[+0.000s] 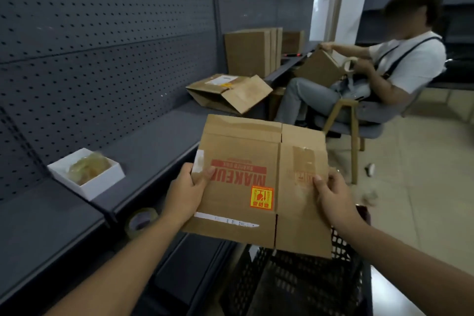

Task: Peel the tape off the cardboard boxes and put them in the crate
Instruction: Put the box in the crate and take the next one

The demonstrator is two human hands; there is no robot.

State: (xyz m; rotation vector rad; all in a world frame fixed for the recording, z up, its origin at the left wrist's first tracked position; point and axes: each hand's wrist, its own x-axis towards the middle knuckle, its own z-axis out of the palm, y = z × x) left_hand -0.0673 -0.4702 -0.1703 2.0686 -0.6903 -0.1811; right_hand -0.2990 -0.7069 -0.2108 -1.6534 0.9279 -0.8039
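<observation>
Left hand [189, 187] and right hand [331, 195] each pinch flattened cardboard box [256, 182] (tape patch on it) above black crate [295, 285].

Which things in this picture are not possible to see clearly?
- Crate, head view: the flattened box, held by the left hand and right hand, covers its top; the bottom edge cuts it off.
- Yellow sticker: print too small.
- Tape roll: blurred, partly behind the left forearm.

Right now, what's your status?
Both hands, left and right, gripping flattened box. Tape patch still on. Crate directly below, nothing blocking.
</observation>
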